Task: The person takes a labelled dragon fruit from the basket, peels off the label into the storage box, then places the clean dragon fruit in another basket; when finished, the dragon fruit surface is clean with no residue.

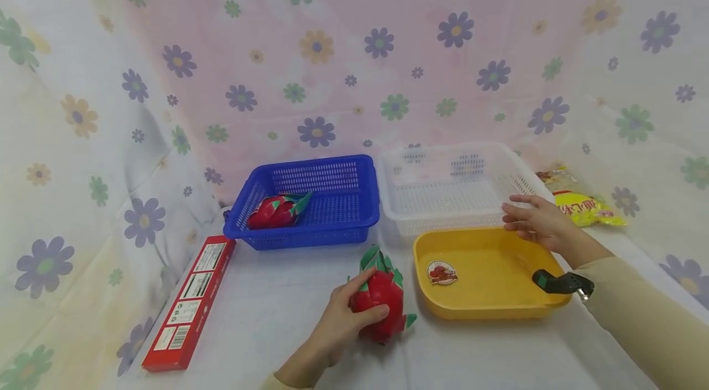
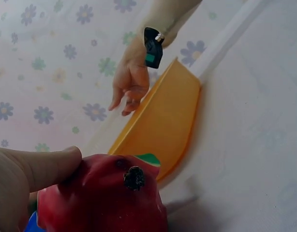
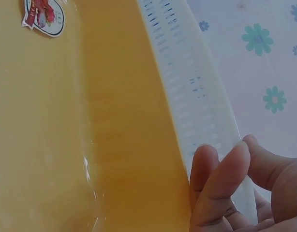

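Note:
My left hand (image 1: 340, 316) grips a red dragon fruit (image 1: 383, 298) with green scales, held upright just left of the yellow tray (image 1: 487, 273). The left wrist view shows the thumb laid along the fruit's side and its dark stem end facing the camera. My right hand (image 1: 534, 224), its fingers loosely bent, is by the tray's far right edge and the near rim of the white basket (image 1: 443, 218). Nothing shows in its grasp; whether it touches a rim I cannot tell. A second dragon fruit (image 1: 274, 211) lies in the blue basket (image 1: 316, 236).
A long red box (image 1: 191, 304) lies at the left, in front of the blue basket. Behind the right forearm are yellow snack packets (image 1: 587, 208). A round fruit sticker (image 1: 442, 273) is on the tray's inner left side. Flowered cloth hangs around the white table surface.

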`<state>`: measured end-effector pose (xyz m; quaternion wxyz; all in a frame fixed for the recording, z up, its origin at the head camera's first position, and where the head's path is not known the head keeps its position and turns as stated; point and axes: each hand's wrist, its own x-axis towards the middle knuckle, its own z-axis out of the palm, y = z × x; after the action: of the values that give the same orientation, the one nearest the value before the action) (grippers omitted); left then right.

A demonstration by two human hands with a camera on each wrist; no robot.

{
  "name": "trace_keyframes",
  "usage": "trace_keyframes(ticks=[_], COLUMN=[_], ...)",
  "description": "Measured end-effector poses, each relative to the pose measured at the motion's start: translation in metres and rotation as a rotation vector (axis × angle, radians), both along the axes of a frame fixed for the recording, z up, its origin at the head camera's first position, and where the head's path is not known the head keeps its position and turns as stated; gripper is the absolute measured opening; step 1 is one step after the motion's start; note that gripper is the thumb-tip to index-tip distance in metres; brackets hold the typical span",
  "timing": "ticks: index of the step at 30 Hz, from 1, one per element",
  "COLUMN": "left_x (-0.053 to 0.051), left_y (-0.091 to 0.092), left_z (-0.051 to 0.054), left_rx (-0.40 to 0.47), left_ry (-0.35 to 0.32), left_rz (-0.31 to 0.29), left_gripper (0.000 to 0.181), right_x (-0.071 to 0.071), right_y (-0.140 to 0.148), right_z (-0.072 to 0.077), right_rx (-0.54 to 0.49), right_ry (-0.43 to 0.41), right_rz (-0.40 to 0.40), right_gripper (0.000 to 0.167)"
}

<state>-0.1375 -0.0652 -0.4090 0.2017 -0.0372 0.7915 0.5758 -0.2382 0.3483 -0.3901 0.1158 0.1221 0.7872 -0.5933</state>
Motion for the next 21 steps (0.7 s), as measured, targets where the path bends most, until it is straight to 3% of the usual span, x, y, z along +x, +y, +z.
trace_keyframes(ticks=[5, 11, 21], left_x=[-0.0034, -0.0049, 0.0006], left_y=[-0.003, -0.0039, -0.003], left_z=[-0.0035, -0.005, -0.008], left_rx=[0.062, 0.132, 0.182], left_ry=[-0.019, -0.045, -0.045], left_rz=[0.012, 0.007, 0.069], left_gripper=[0.072, 0.071, 0.06], right_x=[0.0013, 0.0021, 0.0009], right_y=[-0.0005, 0.0001, 0.0003], right_z=[0.0002, 0.0001, 0.0006], right_rx=[0.005, -0.005, -0.007], right_ry=[-0.002, -0.006, 0.005], right_rz=[-0.004, -0.005, 0.003], right_gripper=[0.104, 0.096, 0.095])
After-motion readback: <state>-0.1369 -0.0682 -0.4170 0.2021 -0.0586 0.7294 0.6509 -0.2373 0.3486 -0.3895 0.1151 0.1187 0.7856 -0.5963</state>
